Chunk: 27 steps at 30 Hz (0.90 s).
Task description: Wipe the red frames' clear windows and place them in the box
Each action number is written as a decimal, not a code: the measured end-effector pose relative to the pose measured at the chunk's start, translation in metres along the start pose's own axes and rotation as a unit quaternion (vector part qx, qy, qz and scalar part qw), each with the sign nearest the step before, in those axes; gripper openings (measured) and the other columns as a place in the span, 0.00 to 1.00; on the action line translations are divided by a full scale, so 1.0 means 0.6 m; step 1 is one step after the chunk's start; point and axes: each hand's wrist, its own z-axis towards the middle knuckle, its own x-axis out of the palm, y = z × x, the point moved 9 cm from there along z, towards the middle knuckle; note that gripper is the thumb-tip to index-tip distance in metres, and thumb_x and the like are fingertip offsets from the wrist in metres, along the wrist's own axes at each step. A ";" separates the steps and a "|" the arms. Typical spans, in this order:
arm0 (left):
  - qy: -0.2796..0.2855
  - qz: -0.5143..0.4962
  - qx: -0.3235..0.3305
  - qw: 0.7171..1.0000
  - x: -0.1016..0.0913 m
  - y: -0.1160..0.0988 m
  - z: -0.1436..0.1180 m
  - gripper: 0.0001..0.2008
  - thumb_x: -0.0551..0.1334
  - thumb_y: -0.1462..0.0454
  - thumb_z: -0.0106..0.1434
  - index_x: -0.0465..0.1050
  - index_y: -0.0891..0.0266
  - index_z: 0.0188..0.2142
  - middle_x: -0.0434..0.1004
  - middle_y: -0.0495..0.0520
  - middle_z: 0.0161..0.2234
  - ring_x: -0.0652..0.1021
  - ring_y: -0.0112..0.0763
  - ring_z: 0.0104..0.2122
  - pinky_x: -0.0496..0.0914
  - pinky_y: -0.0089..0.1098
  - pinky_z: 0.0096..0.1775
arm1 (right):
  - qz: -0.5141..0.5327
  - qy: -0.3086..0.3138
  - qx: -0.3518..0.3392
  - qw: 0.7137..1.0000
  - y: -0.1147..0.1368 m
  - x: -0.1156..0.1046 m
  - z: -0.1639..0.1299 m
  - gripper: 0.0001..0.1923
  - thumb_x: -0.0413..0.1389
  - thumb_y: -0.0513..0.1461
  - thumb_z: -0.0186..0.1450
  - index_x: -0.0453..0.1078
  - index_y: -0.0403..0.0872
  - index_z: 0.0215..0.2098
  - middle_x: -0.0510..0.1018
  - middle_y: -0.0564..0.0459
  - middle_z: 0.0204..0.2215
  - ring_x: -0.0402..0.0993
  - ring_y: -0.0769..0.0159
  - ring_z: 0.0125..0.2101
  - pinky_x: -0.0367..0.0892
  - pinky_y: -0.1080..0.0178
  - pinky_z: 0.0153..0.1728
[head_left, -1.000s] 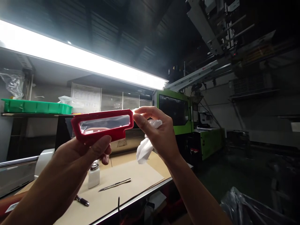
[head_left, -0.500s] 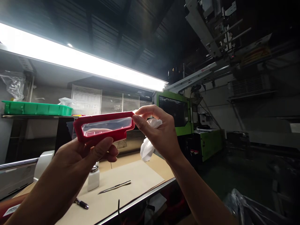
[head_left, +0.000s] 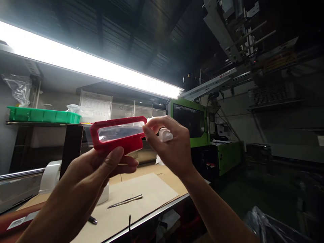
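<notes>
A red plastic frame with a clear window is held up in front of me, under the lamp. My left hand grips its lower edge, the thumb on the near side and the fingers behind. At the frame's right end is my right hand, thumb and index finger pinched close to the corner. A crumpled white cloth is bunched in this right hand, and part of it hangs behind the palm. Whether the right fingertips press the frame through the cloth is hard to see.
On the paper-covered bench lie a pair of tweezers and a dark pen. A white bottle is partly hidden by my left wrist. A green tray sits on a shelf at left. Beyond the bench stands a green machine.
The red frame and my left hand have shifted a little to the right, and the frame has tilted to show more of its lower side. The white cloth hangs less in view below my right hand.
</notes>
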 end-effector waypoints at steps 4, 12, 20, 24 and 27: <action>0.026 -0.081 -0.010 0.996 0.022 -0.005 -0.003 0.16 0.66 0.53 0.53 0.76 0.51 0.41 0.82 0.49 0.38 0.80 0.34 0.37 0.75 0.24 0.35 | -0.010 0.016 -0.053 0.998 0.020 0.018 -0.021 0.04 0.57 0.35 0.62 0.71 0.49 0.30 0.75 0.58 0.25 0.69 0.73 0.25 0.67 0.66 0.29; 0.060 -0.172 -0.015 0.983 0.044 -0.006 -0.001 0.13 0.66 0.57 0.55 0.77 0.54 0.40 0.80 0.50 0.44 0.78 0.33 0.43 0.73 0.20 0.30 | -0.037 0.062 -0.073 0.995 0.024 0.052 -0.046 0.04 0.55 0.36 0.63 0.71 0.48 0.30 0.75 0.57 0.23 0.69 0.73 0.22 0.64 0.68 0.24; 0.040 -0.196 -0.051 0.979 0.038 -0.001 0.002 0.16 0.70 0.60 0.47 0.79 0.58 0.38 0.83 0.52 0.34 0.80 0.35 0.33 0.75 0.26 0.32 | -0.089 0.100 -0.069 0.989 0.014 0.065 -0.052 0.08 0.52 0.39 0.66 0.73 0.47 0.36 0.78 0.55 0.28 0.71 0.72 0.24 0.64 0.68 0.24; 0.032 -0.207 -0.055 0.976 0.028 0.007 0.010 0.13 0.69 0.61 0.48 0.79 0.59 0.36 0.83 0.53 0.36 0.80 0.37 0.37 0.75 0.25 0.34 | -0.132 0.138 -0.107 0.976 0.022 0.077 -0.063 0.13 0.48 0.38 0.67 0.73 0.44 0.42 0.80 0.51 0.30 0.73 0.69 0.25 0.65 0.66 0.25; 0.021 -0.195 -0.046 0.980 0.014 0.014 0.018 0.13 0.68 0.61 0.51 0.78 0.61 0.37 0.83 0.55 0.37 0.80 0.37 0.38 0.75 0.26 0.36 | -0.117 0.182 -0.125 0.968 0.028 0.086 -0.075 0.15 0.46 0.35 0.67 0.72 0.45 0.45 0.81 0.51 0.32 0.75 0.67 0.27 0.67 0.64 0.28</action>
